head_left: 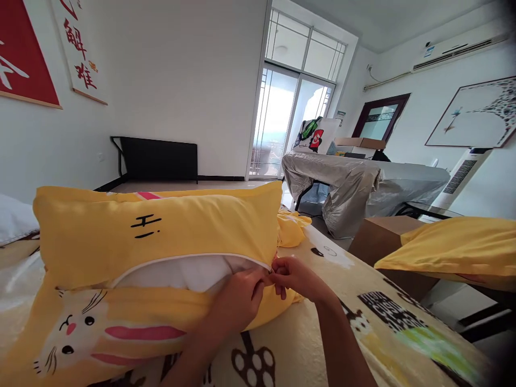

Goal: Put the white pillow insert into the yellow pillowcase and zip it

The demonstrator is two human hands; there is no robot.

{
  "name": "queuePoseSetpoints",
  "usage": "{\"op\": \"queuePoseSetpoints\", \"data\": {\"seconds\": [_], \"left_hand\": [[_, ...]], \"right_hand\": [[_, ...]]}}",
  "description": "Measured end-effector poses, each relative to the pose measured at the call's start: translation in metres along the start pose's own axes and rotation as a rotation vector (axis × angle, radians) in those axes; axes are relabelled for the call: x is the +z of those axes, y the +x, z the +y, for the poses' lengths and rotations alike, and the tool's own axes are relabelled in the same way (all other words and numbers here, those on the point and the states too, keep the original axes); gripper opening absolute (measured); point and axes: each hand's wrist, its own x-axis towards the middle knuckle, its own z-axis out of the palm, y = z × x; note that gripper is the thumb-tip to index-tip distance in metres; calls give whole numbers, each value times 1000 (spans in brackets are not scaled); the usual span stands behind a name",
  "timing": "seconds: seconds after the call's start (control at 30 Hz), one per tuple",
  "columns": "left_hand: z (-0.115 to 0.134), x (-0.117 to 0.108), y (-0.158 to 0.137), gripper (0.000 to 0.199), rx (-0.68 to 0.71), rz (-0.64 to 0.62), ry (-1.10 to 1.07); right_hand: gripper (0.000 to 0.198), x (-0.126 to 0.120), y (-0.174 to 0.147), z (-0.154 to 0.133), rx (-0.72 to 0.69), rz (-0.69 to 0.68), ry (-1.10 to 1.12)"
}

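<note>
A yellow pillowcase (209,217) printed with "Hi" lies in front of me on the bed. A long slit edged in white gapes along its side, and a white pillow (177,274) shows inside. Below the slit, yellow fabric carries a white rabbit print (76,333). My left hand (242,295) rests against the lower edge of the slit, its fingertips closed on the fabric at the right end. There too my right hand (292,274) pinches the pillowcase edge, thumb and finger together. Any small part between the fingertips is hidden.
A patterned blanket (298,328) covers the bed. More yellow fabric (292,228) lies behind my right hand. At the right, another yellow cloth (455,247) drapes over a cardboard box (374,236). A table under a silver cover (334,166) stands farther back. A black folded panel (159,159) leans by the wall.
</note>
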Motion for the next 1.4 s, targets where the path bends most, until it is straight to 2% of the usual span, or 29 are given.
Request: {"op": "queuePoseSetpoints", "data": {"seconds": [0.1,0.23,0.47,0.63,0.8,0.93,1.13,1.23,1.4], "left_hand": [[13,9,-3,21,-19,-45,29],[16,18,-3,20,-84,-23,90],[17,17,-10,24,-5,75,476],[23,16,-16,19,53,178,550],[24,26,-18,24,46,121,637],[25,25,-18,32,-45,83,597],[17,9,-7,22,-267,-4,324],[12,11,-2,24,-296,-17,306],[1,25,0,23,-275,34,355]], "right_hand": [[31,1,2,1,3,-18,19],[38,1,3,-1,-6,-24,12],[42,0,4,1,-26,5,102],[44,-1,4,1,-41,9,148],[43,0,6,5,-60,-18,129],[42,1,6,6,-77,-53,133],[40,3,7,4,-82,-71,179],[37,3,8,6,-84,-83,194],[33,0,9,12,-90,-122,193]]}}
